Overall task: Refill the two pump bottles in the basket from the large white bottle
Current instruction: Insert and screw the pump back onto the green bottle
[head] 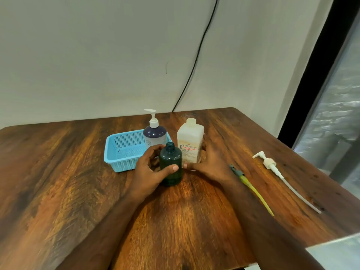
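While left hand (150, 168) grips green bottle (171, 164), right hand (208, 162) curls round white bottle (190, 143).

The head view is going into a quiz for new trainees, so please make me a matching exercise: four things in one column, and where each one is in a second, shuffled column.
Things:
1. dark green bottle
2. purple pump bottle
3. large white bottle
4. white pump head

Places:
A. lying on the table at the right, tube attached
B. standing in the blue basket
C. uncapped, gripped by the left hand
D. open-necked, upright, with the right hand around its base

Pairs: 1-C, 2-B, 3-D, 4-A
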`<move>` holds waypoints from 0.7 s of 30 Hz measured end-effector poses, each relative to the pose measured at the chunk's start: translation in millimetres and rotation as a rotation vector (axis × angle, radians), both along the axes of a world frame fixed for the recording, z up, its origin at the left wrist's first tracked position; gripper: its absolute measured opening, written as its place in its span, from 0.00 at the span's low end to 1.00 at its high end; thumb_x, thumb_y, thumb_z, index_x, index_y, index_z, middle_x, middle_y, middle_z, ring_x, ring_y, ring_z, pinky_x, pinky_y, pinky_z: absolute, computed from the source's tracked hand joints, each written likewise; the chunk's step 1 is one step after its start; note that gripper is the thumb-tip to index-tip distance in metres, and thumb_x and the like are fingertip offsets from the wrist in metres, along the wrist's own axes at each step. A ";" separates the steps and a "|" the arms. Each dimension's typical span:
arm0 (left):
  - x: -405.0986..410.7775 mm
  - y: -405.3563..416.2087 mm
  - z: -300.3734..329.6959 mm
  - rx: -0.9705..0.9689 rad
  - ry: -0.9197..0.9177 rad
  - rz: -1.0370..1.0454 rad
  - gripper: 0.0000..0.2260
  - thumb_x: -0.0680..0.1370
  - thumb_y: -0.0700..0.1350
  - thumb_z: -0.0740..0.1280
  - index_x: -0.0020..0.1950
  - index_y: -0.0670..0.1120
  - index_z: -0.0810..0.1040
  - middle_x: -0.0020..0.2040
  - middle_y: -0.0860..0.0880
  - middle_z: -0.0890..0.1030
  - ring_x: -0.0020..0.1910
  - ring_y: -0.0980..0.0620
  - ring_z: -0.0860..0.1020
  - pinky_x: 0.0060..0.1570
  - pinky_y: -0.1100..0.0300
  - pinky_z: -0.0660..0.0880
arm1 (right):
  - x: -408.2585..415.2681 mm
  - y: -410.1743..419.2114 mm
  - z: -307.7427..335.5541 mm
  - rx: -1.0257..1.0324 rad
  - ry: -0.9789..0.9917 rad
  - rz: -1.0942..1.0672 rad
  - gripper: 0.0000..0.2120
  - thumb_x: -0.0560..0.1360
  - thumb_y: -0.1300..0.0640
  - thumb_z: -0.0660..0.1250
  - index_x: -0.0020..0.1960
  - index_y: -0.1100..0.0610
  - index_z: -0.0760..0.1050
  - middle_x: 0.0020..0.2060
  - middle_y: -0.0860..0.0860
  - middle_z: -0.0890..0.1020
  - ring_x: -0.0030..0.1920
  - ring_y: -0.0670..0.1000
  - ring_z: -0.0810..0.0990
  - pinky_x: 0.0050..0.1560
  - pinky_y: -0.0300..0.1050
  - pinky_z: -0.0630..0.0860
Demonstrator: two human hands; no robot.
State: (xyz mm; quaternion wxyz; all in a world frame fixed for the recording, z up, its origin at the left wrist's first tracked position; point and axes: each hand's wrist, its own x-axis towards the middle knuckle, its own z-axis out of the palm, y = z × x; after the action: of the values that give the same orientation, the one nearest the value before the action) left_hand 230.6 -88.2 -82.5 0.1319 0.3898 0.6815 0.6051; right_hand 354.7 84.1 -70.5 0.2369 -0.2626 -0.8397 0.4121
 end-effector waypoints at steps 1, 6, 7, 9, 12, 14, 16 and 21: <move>1.0 -0.3 0.0 -0.008 -0.003 -0.023 0.28 0.71 0.41 0.79 0.64 0.59 0.71 0.60 0.62 0.77 0.53 0.78 0.75 0.46 0.78 0.73 | 4.2 -1.1 2.4 0.004 -0.009 -0.017 0.48 0.64 0.45 0.81 0.77 0.45 0.58 0.73 0.46 0.70 0.73 0.49 0.69 0.67 0.49 0.72; 4.2 1.8 -1.4 -0.057 -0.008 -0.115 0.31 0.70 0.39 0.79 0.64 0.63 0.70 0.60 0.62 0.76 0.54 0.76 0.76 0.46 0.77 0.74 | 37.7 -5.6 8.3 0.256 -0.152 -0.283 0.35 0.70 0.47 0.77 0.72 0.46 0.66 0.70 0.48 0.73 0.67 0.51 0.73 0.64 0.51 0.75; 5.1 2.6 -2.4 -0.059 -0.010 -0.122 0.31 0.70 0.39 0.79 0.65 0.62 0.70 0.61 0.61 0.76 0.56 0.73 0.76 0.47 0.76 0.74 | 46.1 -3.9 8.4 0.326 -0.177 -0.344 0.27 0.71 0.47 0.76 0.67 0.46 0.71 0.65 0.48 0.77 0.62 0.50 0.76 0.60 0.50 0.78; 6.4 2.4 -3.8 -0.054 -0.016 -0.125 0.32 0.69 0.41 0.80 0.67 0.60 0.71 0.64 0.59 0.77 0.61 0.65 0.77 0.49 0.74 0.76 | 60.8 1.6 8.4 0.405 -0.254 -0.434 0.19 0.71 0.45 0.76 0.59 0.47 0.76 0.56 0.48 0.81 0.53 0.49 0.78 0.55 0.49 0.80; 6.9 -0.2 -4.2 -0.053 -0.011 -0.113 0.32 0.67 0.45 0.80 0.67 0.61 0.71 0.64 0.59 0.77 0.61 0.63 0.76 0.50 0.74 0.76 | 80.1 7.9 10.8 0.391 -0.439 -0.454 0.19 0.70 0.41 0.75 0.54 0.50 0.75 0.50 0.48 0.81 0.47 0.48 0.77 0.47 0.45 0.79; 8.0 -1.5 -2.2 -0.058 0.004 -0.112 0.33 0.66 0.48 0.80 0.66 0.63 0.70 0.63 0.60 0.77 0.61 0.63 0.76 0.50 0.73 0.75 | 88.0 9.4 10.1 0.344 -0.525 -0.422 0.20 0.70 0.39 0.75 0.53 0.49 0.74 0.47 0.48 0.79 0.47 0.48 0.77 0.47 0.46 0.80; 9.9 -2.5 0.0 -0.059 0.009 -0.107 0.33 0.64 0.51 0.79 0.65 0.64 0.70 0.62 0.62 0.76 0.60 0.65 0.76 0.50 0.73 0.74 | 91.4 9.3 8.8 0.279 -0.559 -0.391 0.19 0.71 0.40 0.74 0.54 0.49 0.73 0.47 0.47 0.78 0.48 0.49 0.77 0.47 0.45 0.78; 7.8 -4.9 -2.0 -0.059 0.035 -0.094 0.33 0.64 0.51 0.80 0.65 0.64 0.70 0.66 0.58 0.77 0.63 0.60 0.76 0.57 0.66 0.75 | 85.1 3.9 9.7 0.269 -0.474 -0.324 0.14 0.74 0.47 0.73 0.58 0.50 0.77 0.53 0.48 0.80 0.50 0.47 0.76 0.50 0.44 0.76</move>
State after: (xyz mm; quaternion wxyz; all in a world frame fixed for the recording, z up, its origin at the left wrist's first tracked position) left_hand 238.3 -93.1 -84.5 0.1596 0.4280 0.6822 0.5709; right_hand 439.8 88.0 -60.8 0.1300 -0.4481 -0.8656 0.1816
